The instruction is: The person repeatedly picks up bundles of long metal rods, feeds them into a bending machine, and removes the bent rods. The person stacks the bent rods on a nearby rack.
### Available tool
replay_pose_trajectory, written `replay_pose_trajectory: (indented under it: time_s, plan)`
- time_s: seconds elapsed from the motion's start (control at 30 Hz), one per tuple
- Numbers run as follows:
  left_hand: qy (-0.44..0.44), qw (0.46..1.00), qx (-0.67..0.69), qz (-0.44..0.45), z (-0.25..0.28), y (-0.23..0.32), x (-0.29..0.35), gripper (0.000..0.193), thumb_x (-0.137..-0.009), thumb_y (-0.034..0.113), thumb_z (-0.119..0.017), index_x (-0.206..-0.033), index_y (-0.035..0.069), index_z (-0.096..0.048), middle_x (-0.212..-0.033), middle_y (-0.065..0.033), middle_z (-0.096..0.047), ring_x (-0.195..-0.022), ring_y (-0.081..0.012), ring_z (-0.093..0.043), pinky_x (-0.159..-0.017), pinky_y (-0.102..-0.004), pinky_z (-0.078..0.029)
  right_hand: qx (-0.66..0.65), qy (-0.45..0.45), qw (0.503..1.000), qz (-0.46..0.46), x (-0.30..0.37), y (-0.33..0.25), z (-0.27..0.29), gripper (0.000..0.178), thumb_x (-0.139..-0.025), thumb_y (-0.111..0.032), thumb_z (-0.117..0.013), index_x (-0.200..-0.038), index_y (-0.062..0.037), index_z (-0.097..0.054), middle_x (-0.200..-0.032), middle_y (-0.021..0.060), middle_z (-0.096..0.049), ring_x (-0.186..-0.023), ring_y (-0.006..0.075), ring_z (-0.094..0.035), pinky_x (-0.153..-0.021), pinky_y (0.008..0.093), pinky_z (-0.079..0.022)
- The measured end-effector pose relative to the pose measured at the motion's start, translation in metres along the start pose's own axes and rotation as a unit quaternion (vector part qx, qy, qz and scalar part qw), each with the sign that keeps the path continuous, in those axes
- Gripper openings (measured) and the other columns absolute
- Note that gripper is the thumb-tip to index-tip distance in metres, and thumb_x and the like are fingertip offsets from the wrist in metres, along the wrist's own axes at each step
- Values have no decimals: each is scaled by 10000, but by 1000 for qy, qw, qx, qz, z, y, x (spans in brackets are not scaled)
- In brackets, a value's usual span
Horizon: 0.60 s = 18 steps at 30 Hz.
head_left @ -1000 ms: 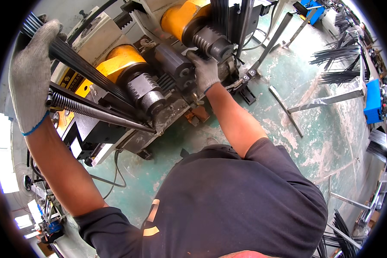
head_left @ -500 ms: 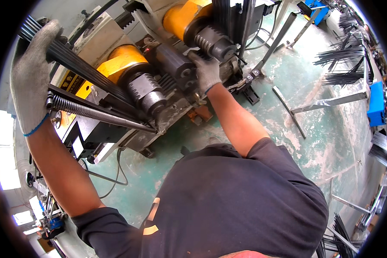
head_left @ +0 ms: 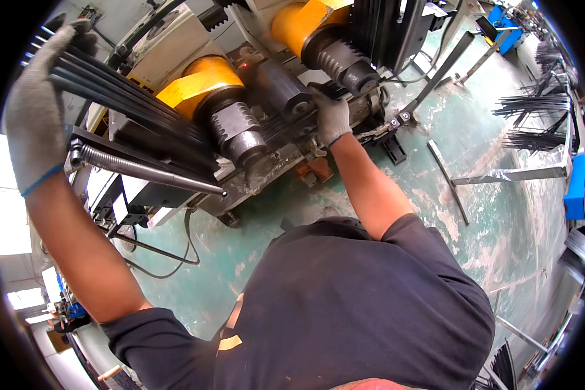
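My left hand, in a grey-white knit glove with a blue cuff, is raised at the upper left. Its fingers curl over a fanned bundle of long black metal rods, which slope down toward the machine's near toothed roller. Between the two rollers, my gloved right hand reaches in beside a dark block. Its fingers are bent around a dark part there; their tips and what they grip are hidden. The far toothed roller stands just beyond that hand.
Yellow housings carry the rollers. A coil spring on a bar juts out below the rods. Cables hang near the green floor. At the right are a metal stand, black rod stacks and a blue box.
The rods under my left hand have spread apart and dropped lower near the roller. My left hand has shifted slightly left and down. My right hand remains by the dark block; the view has shifted.
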<state>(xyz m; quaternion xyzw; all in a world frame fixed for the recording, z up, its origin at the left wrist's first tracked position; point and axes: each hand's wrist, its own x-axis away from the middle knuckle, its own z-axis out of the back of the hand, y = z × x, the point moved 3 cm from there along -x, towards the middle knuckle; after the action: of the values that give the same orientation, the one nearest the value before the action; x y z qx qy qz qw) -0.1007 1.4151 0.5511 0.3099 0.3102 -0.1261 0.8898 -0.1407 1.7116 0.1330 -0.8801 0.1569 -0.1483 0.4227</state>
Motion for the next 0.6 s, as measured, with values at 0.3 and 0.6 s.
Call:
replay_pose_trajectory:
  time_s: [0.3, 0.6]
  plan:
    - [-88, 993, -1, -74, 17, -35, 8, 349, -1078, 257, -529, -1286, 41, -708, -1154, -155, -758, -1104, -237, -731, -1058, -349, -528, 136, -45, 988, 53, 0, 3, 1, 237, -956, -101, -659, -1148, 1, -754, -991, 34, -731, -874, 136, -662, -808, 308, -502]
    - [-45, 996, 55, 53, 15, -27, 10, 364, -1049, 309, -591, -1211, 19, -741, -1071, -150, -771, -1040, -234, -747, -1060, -370, -526, 127, -58, 990, 32, 8, -11, -9, 267, -953, -13, -605, -1186, 41, -724, -1060, 83, -744, -924, 137, -677, -862, 293, -513]
